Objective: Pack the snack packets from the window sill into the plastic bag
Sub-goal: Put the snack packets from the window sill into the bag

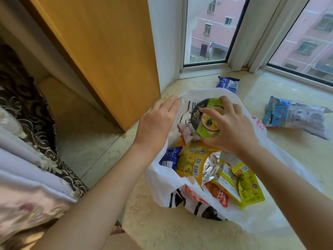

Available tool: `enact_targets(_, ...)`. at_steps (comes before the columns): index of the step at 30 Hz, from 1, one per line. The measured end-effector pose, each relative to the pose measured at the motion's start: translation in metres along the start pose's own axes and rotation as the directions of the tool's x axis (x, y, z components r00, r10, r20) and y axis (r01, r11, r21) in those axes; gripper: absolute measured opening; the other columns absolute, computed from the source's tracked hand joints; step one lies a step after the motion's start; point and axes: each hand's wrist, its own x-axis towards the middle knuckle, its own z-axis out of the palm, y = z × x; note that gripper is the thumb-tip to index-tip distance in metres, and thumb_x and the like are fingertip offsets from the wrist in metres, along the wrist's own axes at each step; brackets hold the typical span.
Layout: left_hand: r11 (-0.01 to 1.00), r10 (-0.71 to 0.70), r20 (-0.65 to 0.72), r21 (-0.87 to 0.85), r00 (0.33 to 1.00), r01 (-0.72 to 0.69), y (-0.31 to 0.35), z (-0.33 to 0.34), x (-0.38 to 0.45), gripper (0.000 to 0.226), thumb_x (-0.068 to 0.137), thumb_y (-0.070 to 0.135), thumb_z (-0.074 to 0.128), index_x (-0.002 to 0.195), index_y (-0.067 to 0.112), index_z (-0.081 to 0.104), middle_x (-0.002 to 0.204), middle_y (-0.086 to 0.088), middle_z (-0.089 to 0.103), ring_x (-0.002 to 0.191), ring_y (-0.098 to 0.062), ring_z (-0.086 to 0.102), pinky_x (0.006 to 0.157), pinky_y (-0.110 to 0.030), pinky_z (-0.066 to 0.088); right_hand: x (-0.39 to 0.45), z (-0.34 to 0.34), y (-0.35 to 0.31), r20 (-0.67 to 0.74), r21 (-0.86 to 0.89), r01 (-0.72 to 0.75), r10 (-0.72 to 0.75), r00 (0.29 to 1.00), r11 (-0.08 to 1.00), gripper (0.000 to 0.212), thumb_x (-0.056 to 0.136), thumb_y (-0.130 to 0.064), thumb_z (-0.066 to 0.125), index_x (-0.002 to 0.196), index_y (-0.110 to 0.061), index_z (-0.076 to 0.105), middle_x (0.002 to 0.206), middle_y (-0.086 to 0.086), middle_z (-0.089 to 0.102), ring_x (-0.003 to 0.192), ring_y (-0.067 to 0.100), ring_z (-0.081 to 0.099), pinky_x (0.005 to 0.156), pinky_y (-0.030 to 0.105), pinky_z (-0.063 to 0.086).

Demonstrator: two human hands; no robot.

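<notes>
Marble window sill (207,231) carries a white plastic bag (162,179), which lies open near the sill's left edge, beside a wooden panel (108,51).

Left hand (155,123): fingers nearly straight, laid on the bag's far left rim and holding the mouth open. No curl around the plastic is visible.

Right hand (232,129): fingers curled around the rim of a round instant noodle cup (207,118) with a green-and-black lid. The cup is tilted, lid facing the camera, and sits inside the bag's mouth at its far end.

Bag contents, below the cup:
- orange-yellow packet (191,163) with a barcode and a silver foil lining, in the middle;
- small dark blue packet (170,157) against the left wall;
- red-and-white sachet (186,131) just under the cup;
- several yellow sachets (249,188) and a red-orange one (220,194) at the near right, spilling over the bag's lower rim.

Two packets lie on the sill outside the bag:
- blue-purple packet (228,84) just behind the bag, near the window frame (198,69);
- larger light blue packet (295,117) to the right, well apart from the bag.

Patterned curtain fabric (27,132) hangs at the left, off the sill.
</notes>
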Motion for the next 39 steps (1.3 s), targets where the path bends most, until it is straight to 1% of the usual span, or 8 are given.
enact_targets(3,0.999,0.017,-0.008,-0.034,1.0,-0.018,0.005,0.001,0.004,0.081,0.054,-0.027,0.066,0.129,0.005,0.059,0.124,-0.008,0.064,0.085,-0.028,0.064,0.042,-0.024,0.047,-0.006,0.013,-0.006,0.099,-0.16,-0.01,0.026,0.995,0.987,0.086,0.062,-0.049,0.08,0.137,-0.035,0.041,0.139,0.014,0.036,0.117,0.038,0.044,0.083,0.047,0.049)
enact_targets(10,0.994,0.077,-0.012,-0.071,0.997,-0.078,0.015,0.007,0.001,0.081,0.06,-0.022,0.049,0.136,0.007,0.052,0.131,-0.006,0.06,0.097,-0.03,0.063,0.041,-0.032,0.053,-0.012,0.032,-0.004,0.151,0.307,-0.276,0.24,0.959,0.911,0.086,0.066,-0.052,0.077,0.136,-0.042,0.028,0.126,-0.003,0.054,0.112,0.024,0.054,0.076,0.031,0.04)
enact_targets(16,0.997,0.072,0.001,-0.038,0.997,-0.072,0.013,0.018,0.001,0.086,0.067,-0.008,0.071,0.144,0.016,0.043,0.141,0.001,0.05,0.1,-0.023,0.06,0.045,-0.03,0.054,-0.025,0.031,-0.009,0.206,-0.158,-0.17,0.201,0.958,0.973,0.08,0.084,-0.071,0.041,0.15,-0.032,0.019,0.128,0.004,0.054,0.111,0.032,0.055,0.088,0.042,0.038)
enact_targets(20,0.997,0.077,0.015,-0.005,0.997,-0.077,0.012,0.03,0.006,0.092,0.065,-0.002,0.077,0.146,0.018,0.038,0.149,0.0,0.041,0.108,-0.022,0.056,0.049,-0.031,0.056,-0.045,0.012,-0.018,-0.253,-0.21,0.146,-0.198,0.947,0.967,0.033,0.077,-0.031,0.069,0.105,-0.014,0.069,0.104,0.008,0.066,0.082,0.031,0.065,0.065,0.037,0.048)
enact_targets(23,0.993,0.116,-0.001,0.02,0.993,-0.116,0.013,0.032,0.012,0.094,0.065,0.003,0.077,0.147,0.019,0.034,0.155,-0.002,0.03,0.12,-0.021,0.045,0.062,-0.035,0.057,-0.054,0.002,0.001,-0.397,-0.287,0.195,-0.301,0.867,0.938,0.039,0.085,-0.018,0.061,0.123,-0.014,0.061,0.134,0.013,0.056,0.107,0.035,0.054,0.088,0.046,0.042)
enact_targets(27,0.939,0.235,0.046,0.245,0.971,-0.239,0.023,0.034,0.023,0.095,0.08,0.035,0.068,0.154,0.016,0.011,0.162,-0.005,-0.002,0.146,-0.025,0.01,0.11,-0.047,0.032,-0.052,0.005,0.046,-0.163,-0.329,0.001,-0.058,0.985,0.944,0.091,0.071,-0.031,0.079,0.148,-0.022,0.032,0.157,0.013,0.019,0.141,0.036,0.02,0.112,0.061,0.013)
enact_targets(30,0.882,0.312,0.172,0.314,0.935,-0.352,0.037,0.043,0.031,0.1,0.085,0.063,0.052,0.154,0.016,-0.002,0.161,-0.005,-0.01,0.148,-0.026,-0.004,0.115,-0.053,0.014,-0.05,0.013,0.055,0.067,-0.327,-0.068,0.095,0.993,0.942,0.108,0.06,-0.049,0.083,0.148,-0.024,0.024,0.158,0.012,0.019,0.141,0.039,0.023,0.104,0.068,0.023)
enact_targets(39,0.95,0.263,0.453,0.034,0.852,-0.311,0.071,0.084,0.04,0.077,0.09,0.071,0.027,0.153,0.036,0.0,0.162,-0.003,-0.001,0.148,-0.027,-0.006,0.112,-0.064,0.006,-0.047,0.03,0.062,0.22,-0.264,-0.165,0.226,0.949,0.95,0.078,0.083,-0.077,0.015,0.149,-0.037,0.02,0.157,0.013,0.02,0.136,0.039,0.032,0.092,0.065,0.036)
